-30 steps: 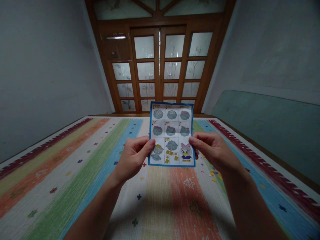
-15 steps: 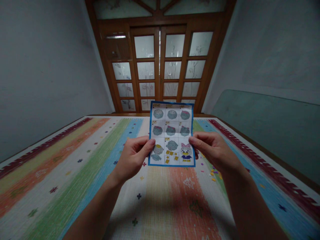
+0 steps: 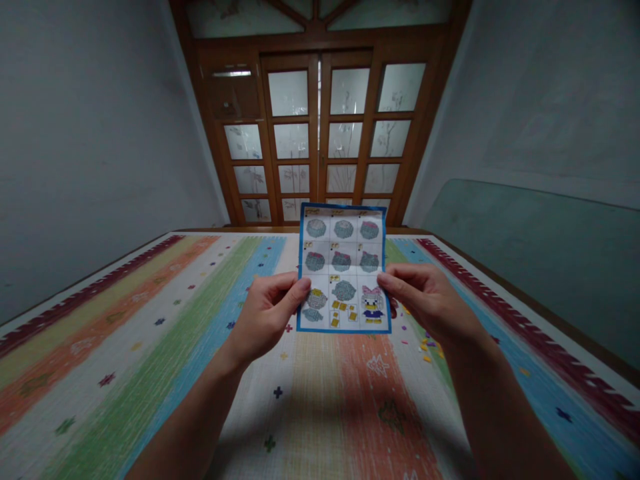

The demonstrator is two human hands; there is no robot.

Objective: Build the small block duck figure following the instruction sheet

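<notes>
A blue-bordered instruction sheet (image 3: 344, 267) is held up above the table, facing me, with a crease across it. Its panels show grey block shapes, yellow pieces and a finished block figure with a pink bow. My left hand (image 3: 267, 313) pinches the sheet's left edge between thumb and fingers. At the right edge, my right hand (image 3: 425, 293) pinches it the same way. Small loose building blocks (image 3: 429, 347), yellow, purple and pink, lie on the cloth beside and partly behind my right hand.
A striped tablecloth (image 3: 165, 333) with small printed stars and crosses covers the table. Beyond the far edge stands a wooden door with glass panes (image 3: 320, 133). Walls rise at both sides, and a pale green panel (image 3: 540, 247) leans along the right.
</notes>
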